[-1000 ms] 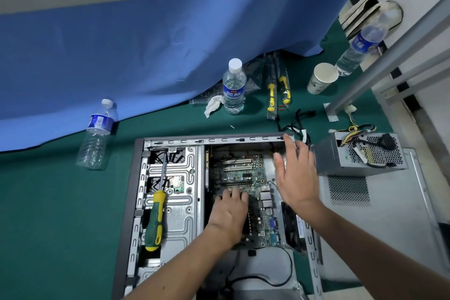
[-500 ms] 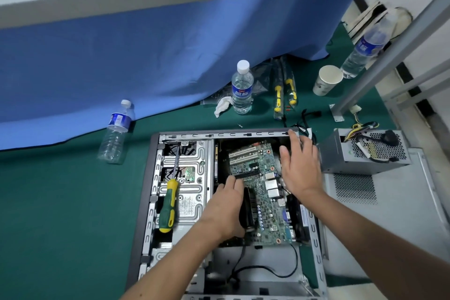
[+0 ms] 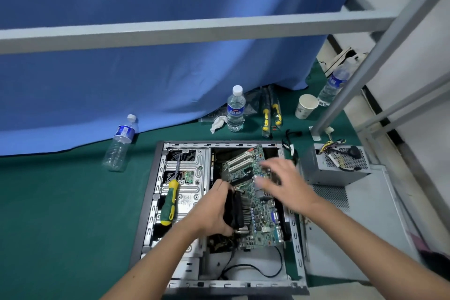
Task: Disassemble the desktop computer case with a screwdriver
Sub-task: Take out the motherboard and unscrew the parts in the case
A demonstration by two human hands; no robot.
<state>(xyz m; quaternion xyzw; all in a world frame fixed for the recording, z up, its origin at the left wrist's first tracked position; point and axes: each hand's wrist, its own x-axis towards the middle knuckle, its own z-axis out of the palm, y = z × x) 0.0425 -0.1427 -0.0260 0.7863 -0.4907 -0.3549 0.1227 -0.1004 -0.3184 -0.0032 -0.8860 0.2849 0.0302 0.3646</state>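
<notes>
1. The computer case [image 3: 155,192] lay open on its side on the green tabletop [image 3: 60,214], with the circuit board [image 3: 258,212] tilted up inside it, its far end raised toward the case's far rim.
2. The left hand [image 3: 214,212] gripped the black fan block [image 3: 235,209] on the board, fingers [image 3: 222,186] curled round it from the left and the thumb beneath.
3. The right hand [image 3: 285,182] hovered over the board's right side, blurred, its fingers [image 3: 266,168] spread and loosely extended; I could not tell whether they touched the board.
4. The screwdriver [image 3: 169,202], green and yellow in the handle, rested on the metal drive bay well to the left of the left fingers, its tip pointing away from the person.
5. Just right of the right fingers, outside the case, sat the grey power supply [image 3: 336,165] with loose wires on top, resting on a flat metal panel [image 3: 365,226].
6. Beyond both hands stood a water bottle [image 3: 235,109] and a paper cup [image 3: 305,106] before a blue curtain [image 3: 146,80]; another bottle [image 3: 120,142] lay far to the left.
</notes>
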